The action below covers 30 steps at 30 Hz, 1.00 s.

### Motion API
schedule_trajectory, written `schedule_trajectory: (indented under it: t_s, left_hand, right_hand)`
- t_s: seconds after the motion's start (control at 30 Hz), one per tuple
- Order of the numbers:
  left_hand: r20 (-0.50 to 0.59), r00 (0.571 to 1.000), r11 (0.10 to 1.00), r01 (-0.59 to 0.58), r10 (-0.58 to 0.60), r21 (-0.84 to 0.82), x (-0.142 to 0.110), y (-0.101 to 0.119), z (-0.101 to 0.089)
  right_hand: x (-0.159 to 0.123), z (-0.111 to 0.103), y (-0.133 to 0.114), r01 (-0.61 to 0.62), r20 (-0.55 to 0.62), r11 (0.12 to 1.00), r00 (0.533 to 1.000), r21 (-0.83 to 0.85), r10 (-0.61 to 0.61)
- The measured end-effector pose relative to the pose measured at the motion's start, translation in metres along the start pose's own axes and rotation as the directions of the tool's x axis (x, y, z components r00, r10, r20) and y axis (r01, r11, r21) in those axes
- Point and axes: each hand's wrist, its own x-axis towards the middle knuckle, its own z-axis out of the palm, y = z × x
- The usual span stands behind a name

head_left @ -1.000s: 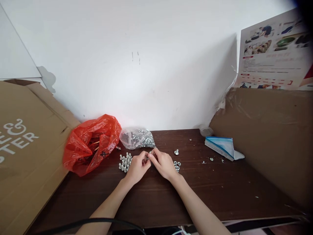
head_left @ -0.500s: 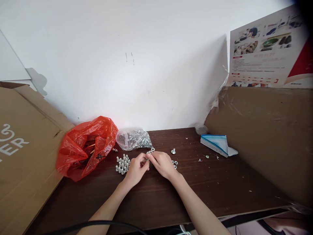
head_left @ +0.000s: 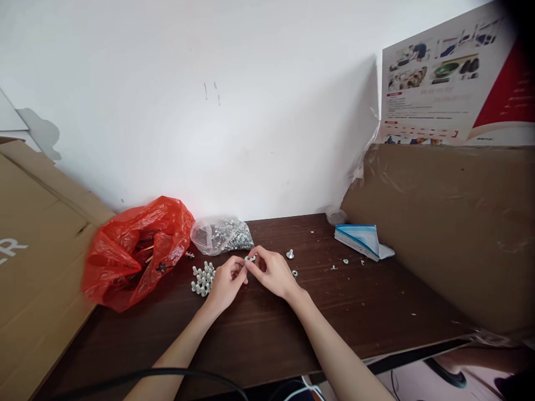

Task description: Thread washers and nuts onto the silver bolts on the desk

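Observation:
My left hand (head_left: 225, 282) is closed in a pinch beside the right fingertips. Whatever small piece it grips is mostly hidden by the fingers. Between the thumb and index finger of my right hand (head_left: 273, 272) is a flat metal washer (head_left: 249, 258). The two hands' fingertips meet just above the table. To the left of my left hand stands a cluster of several silver bolts (head_left: 203, 279), heads down. A single bolt (head_left: 290, 254) stands beyond my right hand, and a nut (head_left: 295, 273) shows next to that hand's edge.
A clear bag of small metal hardware (head_left: 229, 236) lies against the wall. Left of it sits an open red plastic bag (head_left: 125, 250). Cardboard (head_left: 37, 267) flanks the left, more cardboard (head_left: 438, 223) the right. A blue-and-white packet (head_left: 357, 240) and scraps lie on the dark table (head_left: 334, 317).
The camera view has swung to the right. My right hand's fingers have lifted and now pinch a washer; washers lay on the table beyond the fingertips half a second ago. The left hand keeps its pinch.

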Motion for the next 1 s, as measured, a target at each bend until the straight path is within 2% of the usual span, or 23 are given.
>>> schedule_trajectory:
  t_s: [0.07,0.17,0.23,0.33,0.4,0.5,0.57,0.67,0.73,0.87,1.0]
  left_hand:
    - [0.0,1.0,1.0,-0.008,0.008,0.015,0.0003,-0.0011,0.0]
    - [-0.01,1.0,0.999,0.001,-0.001,0.035,0.0009,-0.0029,0.0002]
    - [-0.009,1.0,0.999,0.007,-0.006,0.035,0.001,-0.0037,0.0001]
    - [0.002,1.0,1.0,0.004,-0.004,0.03,0.001,-0.0035,-0.0002]
    - [0.002,1.0,1.0,0.001,-0.002,0.025,0.0008,-0.0021,-0.0003]
    - [-0.006,1.0,1.0,0.006,-0.006,0.021,0.0006,0.001,-0.0003]
    - [-0.007,1.0,1.0,0.012,-0.012,0.013,0.0005,0.0025,-0.0003]
    - [-0.004,1.0,1.0,0.007,-0.007,0.001,0.0006,0.0028,-0.0006]
    - [0.001,1.0,1.0,0.003,-0.003,0.008,0.0008,0.0022,-0.0009]
    - [-0.005,1.0,1.0,0.024,-0.024,0.019,0.0012,0.0019,-0.0015]
    - [-0.001,1.0,1.0,0.02,-0.02,0.004,0.0013,0.0019,-0.0018]
  right_hand:
    - [0.0,0.0008,0.0004,-0.015,0.0,0.999,1.0,-0.045,0.015]
    - [0.0003,0.0008,0.0012,-0.088,-0.08,0.994,0.993,-0.07,0.082]
    - [0.0004,0.0002,0.0011,-0.062,-0.079,0.998,0.995,-0.011,0.061]
    - [0.0001,0.0011,0.0005,-0.007,-0.015,1.0,1.0,0.015,0.008]
    - [-0.0003,0.0025,0.0007,-0.048,-0.014,0.998,0.999,-0.036,0.048]
    - [-0.0009,0.0028,0.0011,-0.109,-0.08,0.993,0.991,-0.052,0.105]
    - [-0.0011,0.002,0.0008,-0.064,-0.068,0.998,0.996,-0.006,0.063]
    - [-0.0012,0.0026,0.0005,0.005,0.009,1.0,1.0,0.007,-0.005]
    - [-0.0011,0.0042,0.001,-0.011,0.015,0.999,1.0,-0.04,0.011]
    - [-0.0008,0.0056,0.0017,-0.069,-0.048,0.995,0.997,-0.071,0.066]
    - [-0.0011,0.0055,-0.0001,-0.014,-0.011,1.0,1.0,-0.012,0.014]
